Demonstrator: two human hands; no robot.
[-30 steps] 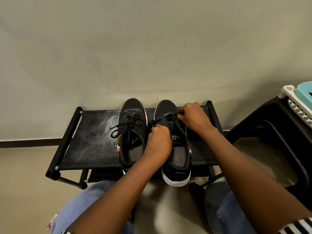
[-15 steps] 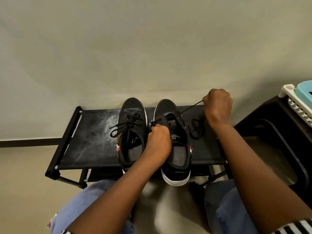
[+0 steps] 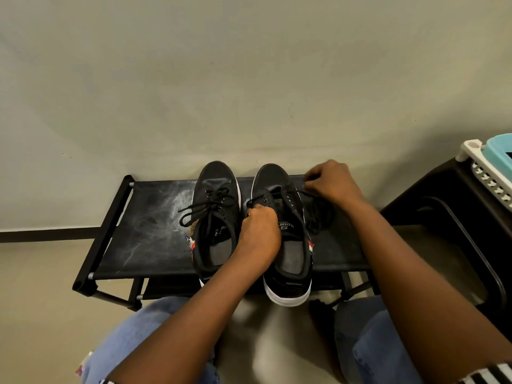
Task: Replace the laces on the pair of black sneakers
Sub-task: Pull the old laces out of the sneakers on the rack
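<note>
Two black sneakers sit side by side, toes toward the wall, on the black fabric top of a low shoe rack [image 3: 144,217]. The left sneaker [image 3: 217,214] is fully laced, its bow loose and trailing off to the side away from its partner. The right sneaker [image 3: 285,234] stands just beside it, heel hanging over the rack's near edge, with its eyelets mostly bare. The left hand [image 3: 259,235] is curled over the right sneaker's near eyelet flap, gripping it. The right hand [image 3: 332,181], on the far side of that sneaker near its toe, pinches the black lace [image 3: 296,193], which runs from the fingers back to the eyelets; the loose rest of it lies heaped on the rack beside the shoe. A dark stool [image 3: 448,206] stands just past the rack from the right sneaker, carrying a white basket [image 3: 483,173].
</note>
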